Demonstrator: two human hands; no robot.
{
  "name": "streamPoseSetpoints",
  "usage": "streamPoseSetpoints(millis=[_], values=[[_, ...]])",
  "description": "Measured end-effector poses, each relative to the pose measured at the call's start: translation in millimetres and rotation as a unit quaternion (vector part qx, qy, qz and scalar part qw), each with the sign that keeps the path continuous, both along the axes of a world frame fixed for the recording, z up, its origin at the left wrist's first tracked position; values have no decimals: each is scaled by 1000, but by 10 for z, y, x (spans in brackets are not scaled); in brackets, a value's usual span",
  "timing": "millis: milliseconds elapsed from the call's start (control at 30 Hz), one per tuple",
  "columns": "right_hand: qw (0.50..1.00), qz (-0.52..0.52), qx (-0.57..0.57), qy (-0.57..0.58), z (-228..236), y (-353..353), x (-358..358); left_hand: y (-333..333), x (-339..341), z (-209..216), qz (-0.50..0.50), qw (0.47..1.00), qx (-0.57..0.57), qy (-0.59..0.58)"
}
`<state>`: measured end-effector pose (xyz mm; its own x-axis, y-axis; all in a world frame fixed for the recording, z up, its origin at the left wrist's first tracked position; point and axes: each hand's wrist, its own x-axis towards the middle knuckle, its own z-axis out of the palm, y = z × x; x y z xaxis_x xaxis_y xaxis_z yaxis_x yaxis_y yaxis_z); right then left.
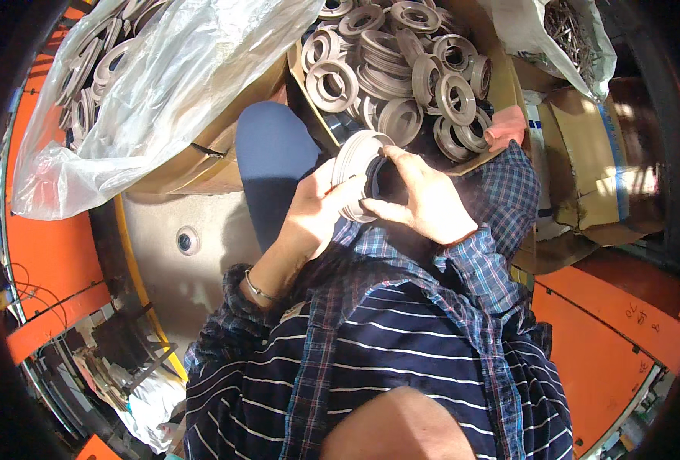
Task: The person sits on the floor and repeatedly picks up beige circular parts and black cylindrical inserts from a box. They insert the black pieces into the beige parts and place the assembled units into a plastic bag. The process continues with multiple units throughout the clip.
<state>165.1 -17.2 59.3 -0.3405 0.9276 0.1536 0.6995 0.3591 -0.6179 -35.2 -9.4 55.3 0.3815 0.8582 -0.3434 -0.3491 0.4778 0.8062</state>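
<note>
A person's two bare hands hold one round, pale grey-brown ring with grooves (345, 165), up over the lap in the middle of the scene. The left hand (314, 205) has its grip closed on the ring's left and near side, with the thumb on the front. The right hand (429, 201) holds it from the right. Its grip is fairly wide, with the thumb at the near edge and a finger at the far edge. A thin, shiny bracelet (258, 290) is on the left wrist.

Just past the ring is an open brown cardboard box (506, 73). In it is a big, messy heap of pale grey-brown rings (378, 80), some flat and some tipped. A soft pink cloth (506, 128) sits at the box's near right corner. Far to the left, a big see-through plastic bag (183, 96) lies over more rings. At the far right, a whitish bag holds lots of thin metal sticks (566, 34). On the pale floor (156, 284), left of the person's blue-covered leg (275, 149), is one small round thing with a dark middle (193, 239).
</note>
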Motion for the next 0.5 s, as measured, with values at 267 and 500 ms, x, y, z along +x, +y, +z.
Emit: streamPoseSetpoints(millis=[267, 500], values=[[847, -158, -295, 413, -356, -2, -138, -186, 131, -151, -45, 891, 326, 314], [879, -175, -345, 279, -401, 75, -6, -35, 66, -302, -9, 966, 176, 187]])
